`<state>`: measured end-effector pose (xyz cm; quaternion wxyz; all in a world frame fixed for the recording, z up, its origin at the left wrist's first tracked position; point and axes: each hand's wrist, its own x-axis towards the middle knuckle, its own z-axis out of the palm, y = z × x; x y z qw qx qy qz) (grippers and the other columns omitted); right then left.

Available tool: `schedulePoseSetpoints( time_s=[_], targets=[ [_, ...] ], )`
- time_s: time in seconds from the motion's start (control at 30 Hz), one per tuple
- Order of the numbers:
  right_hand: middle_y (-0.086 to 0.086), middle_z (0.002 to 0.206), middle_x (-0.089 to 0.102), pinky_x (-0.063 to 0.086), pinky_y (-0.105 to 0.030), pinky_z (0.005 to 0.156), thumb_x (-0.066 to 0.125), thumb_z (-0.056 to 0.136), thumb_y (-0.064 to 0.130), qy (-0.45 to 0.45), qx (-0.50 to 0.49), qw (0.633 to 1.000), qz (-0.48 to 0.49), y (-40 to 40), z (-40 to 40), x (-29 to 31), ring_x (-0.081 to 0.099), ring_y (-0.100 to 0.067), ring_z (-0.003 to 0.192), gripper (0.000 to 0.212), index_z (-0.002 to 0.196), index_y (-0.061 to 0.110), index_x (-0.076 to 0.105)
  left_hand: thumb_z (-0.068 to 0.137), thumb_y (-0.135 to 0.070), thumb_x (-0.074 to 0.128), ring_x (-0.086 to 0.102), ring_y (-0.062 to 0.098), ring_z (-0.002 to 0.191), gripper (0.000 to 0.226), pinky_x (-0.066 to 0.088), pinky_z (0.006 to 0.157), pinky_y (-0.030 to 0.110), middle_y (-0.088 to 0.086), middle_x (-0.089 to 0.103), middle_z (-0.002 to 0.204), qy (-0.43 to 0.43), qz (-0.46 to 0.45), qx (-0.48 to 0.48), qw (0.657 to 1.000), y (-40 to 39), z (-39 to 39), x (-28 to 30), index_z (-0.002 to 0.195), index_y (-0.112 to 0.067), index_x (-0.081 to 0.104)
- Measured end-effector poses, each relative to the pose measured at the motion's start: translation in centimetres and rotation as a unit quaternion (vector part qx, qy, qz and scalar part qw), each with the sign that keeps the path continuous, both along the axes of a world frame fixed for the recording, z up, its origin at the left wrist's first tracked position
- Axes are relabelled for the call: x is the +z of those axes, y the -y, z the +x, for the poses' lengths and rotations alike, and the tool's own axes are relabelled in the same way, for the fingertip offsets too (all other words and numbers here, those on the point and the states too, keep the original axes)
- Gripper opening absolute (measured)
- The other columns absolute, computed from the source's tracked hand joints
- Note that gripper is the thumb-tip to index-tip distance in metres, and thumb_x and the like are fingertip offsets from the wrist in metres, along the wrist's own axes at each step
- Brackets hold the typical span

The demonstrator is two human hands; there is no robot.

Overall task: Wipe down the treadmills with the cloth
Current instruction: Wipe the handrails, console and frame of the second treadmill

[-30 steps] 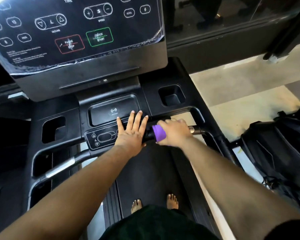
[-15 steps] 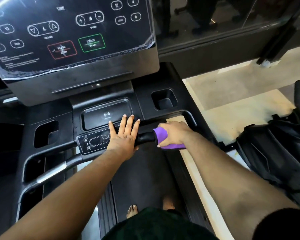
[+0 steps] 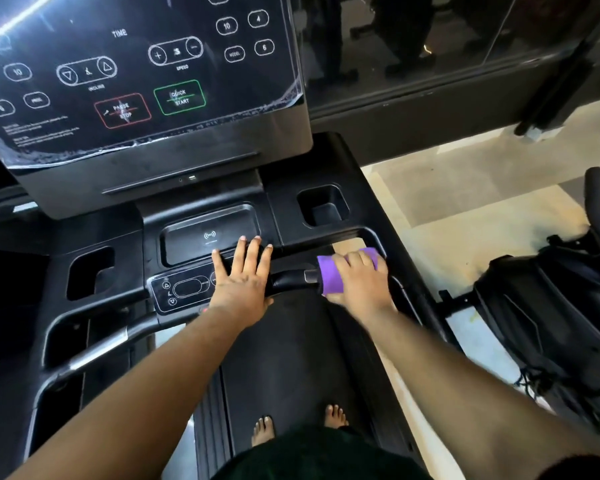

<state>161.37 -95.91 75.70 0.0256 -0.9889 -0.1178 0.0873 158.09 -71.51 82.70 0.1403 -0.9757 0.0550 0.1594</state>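
A purple cloth (image 3: 329, 277) is wrapped around the treadmill's handlebar (image 3: 288, 280) right of centre frame, the right hand (image 3: 359, 284) clenched over it. The left hand (image 3: 243, 277) (fingers splayed flat) presses the control panel (image 3: 184, 289) beside it.

One treadmill (image 3: 291, 358), one cloth (image 3: 329, 277), two hands (image 3: 243, 285).
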Motion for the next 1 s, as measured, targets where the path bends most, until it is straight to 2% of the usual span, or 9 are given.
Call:
schedulePoseSetpoints(
  time_s=[0.1, 0.27, 0.47, 0.53, 0.63, 0.73, 0.87, 0.93, 1.0],
  targets=[
    [-0.009, 0.132, 0.055, 0.019, -0.063, 0.115, 0.074, 0.067, 0.064, 0.085, -0.05, 0.995, 0.017, -2.6, -2.6, -1.0, 0.049, -0.031, 0.129, 0.085, 0.137, 0.021, 0.051, 0.098, -0.06, 0.044, -0.029, 0.034, 0.151, 0.101, -0.001, 0.115, 0.075, 0.011, -0.027, 0.165, 0.012, -0.001, 0.003, 1.0, 0.0, 0.5, -0.3, 0.155, -0.017, -0.028],
    [0.0, 0.125, 0.061, 0.034, -0.051, 0.102, 0.078, 0.068, 0.058, -0.022, 0.071, 0.997, 0.016, -4.9, 1.8, 2.8, 0.055, -0.026, 0.12, 0.077, 0.132, 0.026, 0.048, 0.096, -0.063, 0.047, -0.029, 0.031, 0.152, 0.107, -0.003, 0.116, 0.075, 0.008, -0.028, 0.165, 0.007, -0.009, 0.013, 1.0, -0.5, 0.2, -0.9, 0.154, -0.019, -0.032],
    [-0.001, 0.155, 0.044, 0.026, -0.065, 0.113, 0.076, 0.074, 0.056, 0.094, 0.126, 0.985, 0.071, -9.0, -1.8, 1.3, 0.04, -0.026, 0.142, 0.089, 0.15, 0.026, 0.042, 0.093, -0.061, 0.052, -0.026, 0.027, 0.153, 0.109, -0.002, 0.117, 0.072, 0.005, -0.025, 0.166, 0.017, -0.042, 0.004, 0.999, -0.7, 0.6, -0.8, 0.155, -0.022, -0.028],
    [0.0, 0.148, 0.051, 0.031, -0.06, 0.111, 0.075, 0.073, 0.059, 0.113, 0.129, 0.983, 0.07, -8.6, -1.3, 0.8, 0.047, -0.026, 0.136, 0.086, 0.147, 0.028, 0.045, 0.093, -0.063, 0.052, -0.023, 0.027, 0.154, 0.108, -0.002, 0.118, 0.072, 0.003, -0.023, 0.167, 0.024, -0.056, -0.004, 0.998, -1.0, 0.5, -1.0, 0.156, -0.023, -0.026],
    [0.005, 0.12, 0.062, 0.04, -0.047, 0.094, 0.074, 0.064, 0.07, 0.078, 0.097, 0.991, 0.051, -6.8, 0.1, 1.0, 0.059, -0.023, 0.114, 0.081, 0.133, 0.034, 0.05, 0.091, -0.067, 0.053, -0.02, 0.025, 0.155, 0.11, 0.0, 0.117, 0.071, 0.001, -0.021, 0.167, 0.029, -0.078, -0.017, 0.996, -1.6, 0.3, -1.2, 0.157, -0.025, -0.025],
    [0.007, 0.109, 0.063, 0.041, -0.045, 0.092, 0.071, 0.058, 0.078, 0.036, 0.05, 0.997, 0.043, -5.4, 1.1, 1.9, 0.06, -0.021, 0.108, 0.077, 0.12, 0.035, 0.053, 0.09, -0.066, 0.056, -0.018, 0.023, 0.155, 0.113, 0.003, 0.118, 0.069, -0.002, -0.022, 0.167, 0.026, -0.081, -0.033, 0.996, -1.9, 0.5, -0.8, 0.157, -0.027, -0.026],
    [0.005, 0.137, 0.056, 0.03, -0.06, 0.111, 0.077, 0.065, 0.064, 0.047, -0.01, 0.999, 0.022, -8.2, -1.1, 2.1, 0.049, -0.021, 0.131, 0.089, 0.142, 0.031, 0.046, 0.088, -0.065, 0.061, -0.012, 0.022, 0.156, 0.117, 0.005, 0.118, 0.067, -0.004, -0.019, 0.168, 0.037, -0.105, -0.045, 0.993, -2.8, 0.8, -1.0, 0.157, -0.028, -0.025],
    [0.0, 0.155, 0.044, 0.017, -0.068, 0.118, 0.077, 0.076, 0.048, 0.073, 0.004, 0.997, 0.022, -10.6, -3.3, 1.4, 0.036, -0.025, 0.146, 0.09, 0.153, 0.024, 0.037, 0.087, -0.066, 0.062, -0.008, 0.021, 0.156, 0.117, 0.006, 0.118, 0.067, -0.003, -0.016, 0.168, 0.045, -0.111, -0.055, 0.991, -3.1, 1.0, -1.2, 0.157, -0.028, -0.024],
    [-0.002, 0.162, 0.037, 0.013, -0.068, 0.121, 0.076, 0.081, 0.039, 0.09, 0.027, 0.995, 0.023, -11.2, -4.4, 1.0, 0.03, -0.025, 0.151, 0.089, 0.157, 0.022, 0.033, 0.087, -0.066, 0.062, -0.007, 0.021, 0.156, 0.117, 0.007, 0.118, 0.066, -0.002, -0.014, 0.169, 0.044, -0.116, -0.063, 0.99, -3.3, 1.1, -1.2, 0.158, -0.027, -0.022]
  ],
)
